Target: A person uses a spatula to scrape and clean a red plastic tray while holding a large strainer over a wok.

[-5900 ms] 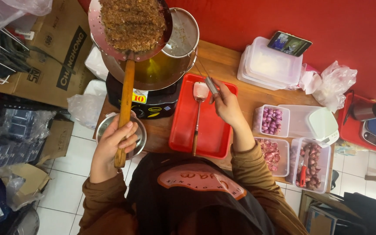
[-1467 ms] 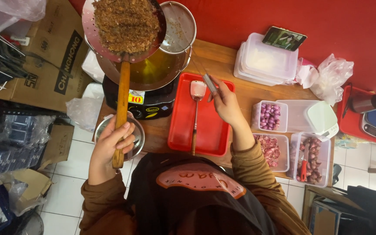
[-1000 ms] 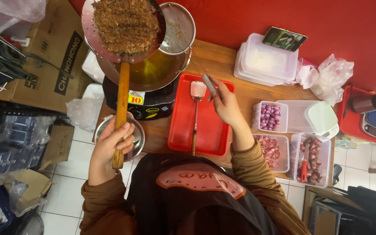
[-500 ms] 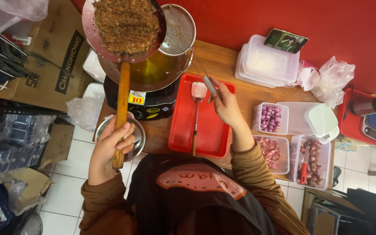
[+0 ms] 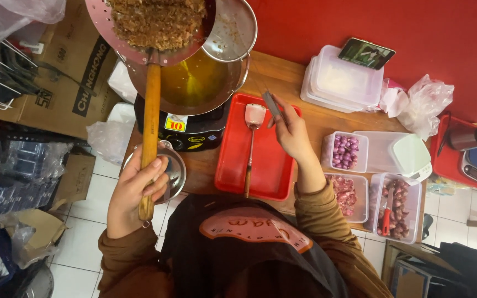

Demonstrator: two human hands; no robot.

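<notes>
Wooden handle (image 5: 150,127) first: our left hand (image 5: 133,193) is clamping its lower end, lifting the skimmer (image 5: 150,25) of brown crumbs over the wok (image 5: 194,83) of oil. Right of the wok, our right hand (image 5: 291,132) is pinching a thin metal tool (image 5: 271,105) above the red tray (image 5: 258,152), where a spatula (image 5: 251,138) is lying. Shallot tubs (image 5: 346,152) are sitting further right.

Wooden skimmer handle (image 5: 150,132); glossy red plastic tray (image 5: 230,165); shiny metal wok (image 5: 194,88).
</notes>
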